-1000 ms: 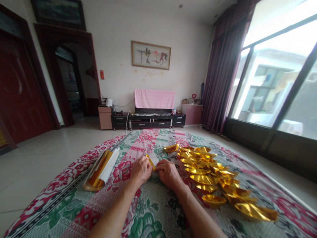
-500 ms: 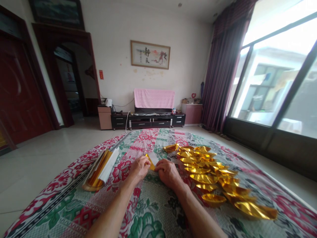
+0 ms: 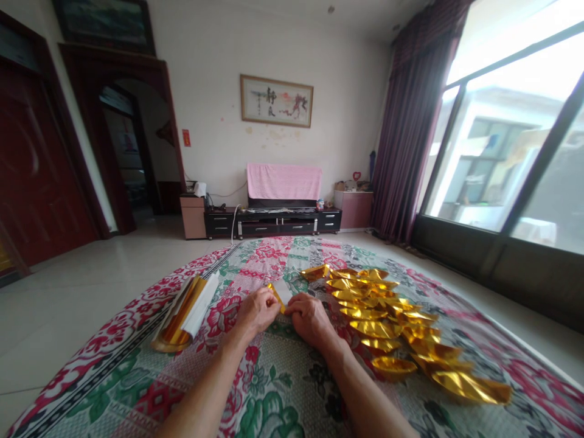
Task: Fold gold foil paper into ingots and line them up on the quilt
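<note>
Your left hand [image 3: 258, 311] has shifted only slightly since half a second ago, its fingers a little nearer your right hand [image 3: 311, 317], which has kept its place. Between them, on the flower-patterned cloth [image 3: 269, 374], lies the small sheet [image 3: 281, 292], pale on top with a gold strip along its left edge. Your left grip has thumb and forefinger pinching that gold edge. Your right fingers are curled at the near right corner; you cannot tell whether they pinch it or merely press. To your right sit rows of folded gold boat shapes [image 3: 375, 330], several touching or overlapping. Well to the left rests a curled bundle of gold and white sheets [image 3: 177, 327], apart from both hands.
</note>
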`<act>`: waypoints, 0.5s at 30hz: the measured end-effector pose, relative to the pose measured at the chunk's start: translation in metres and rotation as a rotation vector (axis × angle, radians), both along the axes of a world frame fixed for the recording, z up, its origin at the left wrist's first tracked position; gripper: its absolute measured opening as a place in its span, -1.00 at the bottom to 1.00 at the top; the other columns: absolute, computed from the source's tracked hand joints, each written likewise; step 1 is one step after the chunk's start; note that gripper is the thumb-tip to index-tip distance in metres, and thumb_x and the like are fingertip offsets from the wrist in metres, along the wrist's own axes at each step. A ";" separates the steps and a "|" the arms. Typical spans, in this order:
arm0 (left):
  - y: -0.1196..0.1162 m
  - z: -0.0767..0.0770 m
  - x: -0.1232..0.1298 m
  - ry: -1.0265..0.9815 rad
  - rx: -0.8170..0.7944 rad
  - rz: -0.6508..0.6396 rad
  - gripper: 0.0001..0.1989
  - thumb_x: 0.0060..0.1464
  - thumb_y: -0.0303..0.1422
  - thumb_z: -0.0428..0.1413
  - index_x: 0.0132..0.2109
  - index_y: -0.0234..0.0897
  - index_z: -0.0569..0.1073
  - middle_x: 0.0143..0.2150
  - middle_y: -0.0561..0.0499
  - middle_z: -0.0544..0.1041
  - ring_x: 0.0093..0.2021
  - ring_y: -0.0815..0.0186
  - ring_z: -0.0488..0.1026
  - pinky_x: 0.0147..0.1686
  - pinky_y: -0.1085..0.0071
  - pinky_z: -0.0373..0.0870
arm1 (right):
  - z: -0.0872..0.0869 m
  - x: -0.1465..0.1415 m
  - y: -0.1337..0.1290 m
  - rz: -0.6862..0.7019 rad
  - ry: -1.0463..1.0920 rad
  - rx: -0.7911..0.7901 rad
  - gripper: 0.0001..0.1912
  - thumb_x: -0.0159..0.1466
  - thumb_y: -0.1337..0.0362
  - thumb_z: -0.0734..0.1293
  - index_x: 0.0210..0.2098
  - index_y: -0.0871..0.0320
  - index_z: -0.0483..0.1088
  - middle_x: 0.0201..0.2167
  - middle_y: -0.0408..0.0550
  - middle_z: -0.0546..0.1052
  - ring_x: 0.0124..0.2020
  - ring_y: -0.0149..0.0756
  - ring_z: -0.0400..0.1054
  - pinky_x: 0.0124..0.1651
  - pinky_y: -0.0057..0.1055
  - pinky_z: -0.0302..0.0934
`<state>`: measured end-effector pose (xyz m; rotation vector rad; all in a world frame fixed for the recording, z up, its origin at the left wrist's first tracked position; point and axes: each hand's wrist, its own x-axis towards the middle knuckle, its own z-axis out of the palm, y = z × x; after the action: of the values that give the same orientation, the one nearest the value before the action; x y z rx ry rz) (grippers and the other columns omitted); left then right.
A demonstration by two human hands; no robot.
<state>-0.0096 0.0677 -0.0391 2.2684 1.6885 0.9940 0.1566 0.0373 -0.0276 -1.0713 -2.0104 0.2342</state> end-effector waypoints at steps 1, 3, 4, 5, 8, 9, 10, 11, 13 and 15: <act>-0.002 0.001 0.001 0.018 0.008 0.005 -0.93 -0.09 -0.38 0.10 -0.47 -0.26 0.44 -0.34 0.04 0.48 -0.29 0.37 0.40 -0.25 0.47 0.29 | 0.000 0.000 0.000 0.000 -0.001 -0.001 -0.63 0.00 0.52 0.17 -0.47 0.06 0.56 -0.41 -0.12 0.52 -0.35 -0.42 0.38 -0.16 -0.51 0.23; -0.003 0.002 0.003 0.039 0.009 0.001 -0.92 -0.12 -0.35 0.13 -0.46 -0.27 0.42 -0.39 0.05 0.45 -0.32 0.36 0.38 -0.28 0.46 0.27 | 0.000 0.000 0.000 0.000 -0.003 -0.005 -0.64 0.01 0.51 0.17 -0.47 0.06 0.56 -0.41 -0.12 0.52 -0.35 -0.42 0.38 -0.17 -0.51 0.23; -0.003 0.003 0.003 0.042 0.008 0.002 -0.91 -0.13 -0.35 0.14 -0.46 -0.27 0.41 -0.40 0.05 0.44 -0.33 0.36 0.38 -0.30 0.46 0.26 | 0.000 0.000 0.000 0.002 -0.003 -0.007 -0.64 0.01 0.51 0.17 -0.47 0.06 0.56 -0.41 -0.12 0.52 -0.35 -0.42 0.38 -0.17 -0.51 0.23; -0.003 0.002 0.002 0.040 0.006 -0.002 -0.92 -0.14 -0.36 0.14 -0.47 -0.27 0.41 -0.39 0.05 0.44 -0.34 0.36 0.37 -0.30 0.46 0.26 | 0.000 0.000 0.000 0.003 -0.002 -0.008 -0.64 0.01 0.51 0.17 -0.47 0.06 0.56 -0.41 -0.12 0.52 -0.35 -0.42 0.38 -0.17 -0.51 0.23; 0.001 -0.001 0.000 0.002 -0.004 -0.032 -0.98 -0.15 -0.42 0.13 -0.48 -0.27 0.43 -0.36 0.04 0.46 -0.30 0.36 0.40 -0.26 0.46 0.29 | 0.000 0.000 0.000 0.005 0.001 -0.004 -0.64 0.00 0.51 0.17 -0.48 0.06 0.55 -0.41 -0.12 0.52 -0.35 -0.42 0.37 -0.17 -0.51 0.23; 0.003 -0.002 -0.001 -0.018 -0.005 -0.041 -0.99 -0.15 -0.45 0.13 -0.47 -0.27 0.45 -0.33 0.03 0.48 -0.27 0.35 0.41 -0.22 0.45 0.30 | 0.000 0.000 0.000 0.003 0.002 -0.003 -0.64 0.00 0.51 0.17 -0.49 0.06 0.55 -0.41 -0.12 0.52 -0.35 -0.42 0.37 -0.18 -0.51 0.22; 0.004 -0.003 -0.002 -0.036 -0.005 -0.050 -0.95 -0.15 -0.48 0.12 -0.47 -0.27 0.47 -0.29 0.02 0.49 -0.24 0.35 0.42 -0.19 0.44 0.31 | 0.000 0.000 0.000 0.000 0.003 -0.002 -0.64 0.00 0.51 0.17 -0.49 0.06 0.55 -0.41 -0.12 0.52 -0.36 -0.42 0.37 -0.18 -0.52 0.22; 0.005 -0.004 -0.003 -0.052 -0.006 -0.056 -0.92 -0.15 -0.50 0.10 -0.46 -0.27 0.48 -0.26 0.01 0.50 -0.22 0.34 0.43 -0.15 0.43 0.32 | 0.000 0.000 0.000 -0.001 0.004 -0.002 -0.65 -0.01 0.51 0.17 -0.50 0.07 0.55 -0.40 -0.12 0.52 -0.36 -0.43 0.37 -0.18 -0.52 0.22; 0.007 -0.006 -0.004 -0.071 -0.007 -0.064 -0.87 -0.14 -0.54 0.09 -0.44 -0.26 0.51 -0.19 0.00 0.51 -0.18 0.33 0.44 -0.11 0.41 0.33 | 0.001 -0.001 -0.001 0.000 0.001 0.003 -0.67 -0.01 0.52 0.17 -0.52 0.09 0.54 -0.41 -0.12 0.51 -0.36 -0.44 0.36 -0.19 -0.54 0.20; 0.009 -0.007 -0.006 -0.078 -0.010 -0.072 -0.85 -0.14 -0.54 0.09 -0.43 -0.26 0.52 -0.15 -0.01 0.51 -0.17 0.33 0.45 -0.09 0.41 0.33 | 0.002 -0.003 -0.001 -0.027 -0.012 0.008 -0.71 0.01 0.50 0.19 -0.54 0.13 0.52 -0.44 -0.11 0.50 -0.38 -0.44 0.35 -0.21 -0.55 0.18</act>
<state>-0.0151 0.0762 -0.0463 2.2356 1.5661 1.0417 0.1534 0.0360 -0.0259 -1.0965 -2.0050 0.2054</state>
